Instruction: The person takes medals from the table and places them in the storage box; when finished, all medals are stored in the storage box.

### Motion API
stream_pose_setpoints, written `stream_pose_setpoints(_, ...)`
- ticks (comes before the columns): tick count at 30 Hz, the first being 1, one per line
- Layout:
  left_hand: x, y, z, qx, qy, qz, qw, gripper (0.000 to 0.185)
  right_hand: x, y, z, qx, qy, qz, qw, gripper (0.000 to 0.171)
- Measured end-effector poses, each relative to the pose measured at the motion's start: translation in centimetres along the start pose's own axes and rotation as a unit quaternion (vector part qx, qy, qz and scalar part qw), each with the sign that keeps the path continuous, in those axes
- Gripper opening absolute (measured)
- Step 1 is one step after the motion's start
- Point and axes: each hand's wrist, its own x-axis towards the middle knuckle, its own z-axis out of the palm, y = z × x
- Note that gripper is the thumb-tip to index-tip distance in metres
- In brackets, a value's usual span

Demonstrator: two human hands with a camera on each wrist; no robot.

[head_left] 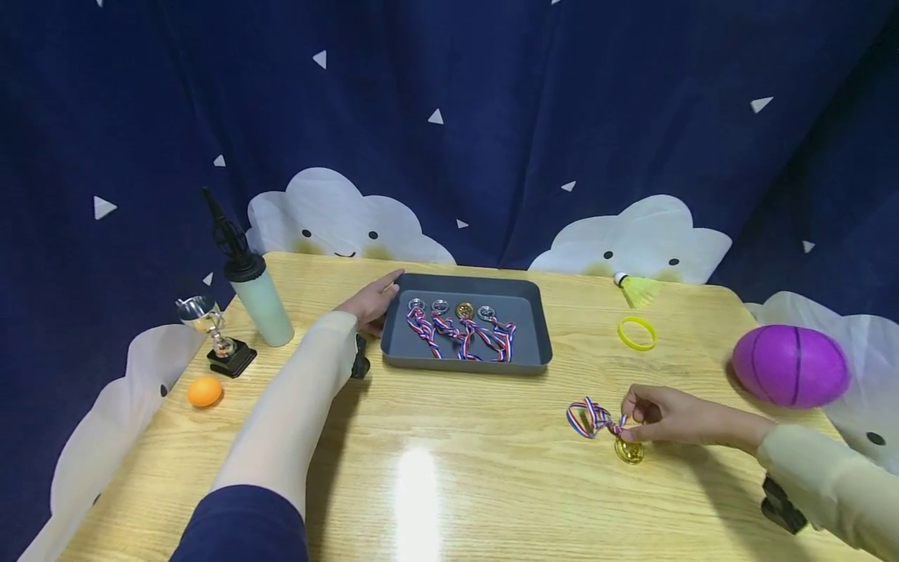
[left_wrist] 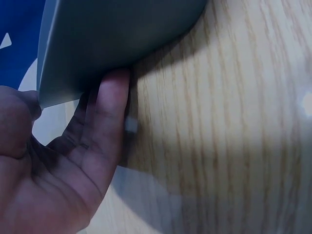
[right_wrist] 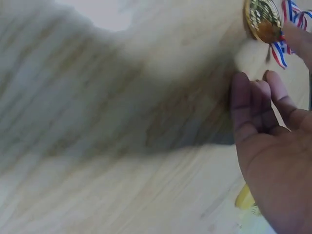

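My left hand [head_left: 371, 303] holds the left edge of a shallow dark grey tray [head_left: 467, 368]. In the left wrist view its fingers [left_wrist: 113, 90] reach under the tray's side [left_wrist: 122, 34], with the thumb at the rim. Inside the tray lie several medals, silver ones [head_left: 486, 313] and a gold one [head_left: 464, 311], with knotted red, white and blue ribbons [head_left: 421, 326]. At the right of the table, my right hand [head_left: 670, 415] pinches the ribbon of another gold medal [head_left: 630, 450] close to its disc. The looped ribbon [head_left: 588, 417] trails left on the wood.
Left of the tray stand a black-topped pale green pump [head_left: 263, 304] and a silver trophy cup [head_left: 223, 343], with an orange ball [head_left: 204, 392] nearby. Toward the right are a yellow shuttlecock [head_left: 637, 290], a yellow wristband [head_left: 637, 345] and a purple ball [head_left: 790, 366]. A dark blue curtain hangs behind.
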Motion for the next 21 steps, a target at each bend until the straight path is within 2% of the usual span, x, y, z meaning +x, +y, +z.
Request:
stream_pose_setpoints(5, 0.2, 0.0, 0.0, 0.003, 0.004, 0.002, 1.0, 0.055, -0.2, -0.7, 1.0, -0.058, 0.019, -0.001, 0.998, 0.033)
stream_pose_setpoints(10, 0.5, 0.0, 0.0, -0.003, 0.006, 0.005, 1.0, 0.055, -0.1, -1.2, 1.6, -0.134, 0.031, -0.023, 0.99, 0.035)
stream_pose_setpoints(14, 0.5, 0.0, 0.1, -0.001, 0.006, 0.003, 1.0, 0.055, -0.1, -1.2, 1.6, -0.137, 0.03, -0.018, 0.99, 0.034)
stream_pose_setpoints(21, 0.3, 0.1, 0.3, -0.007, 0.005, 0.011, 0.9999, 0.055, 0.0, -0.9, 1.1, -0.107, 0.037, -0.005, 0.994, 0.034)
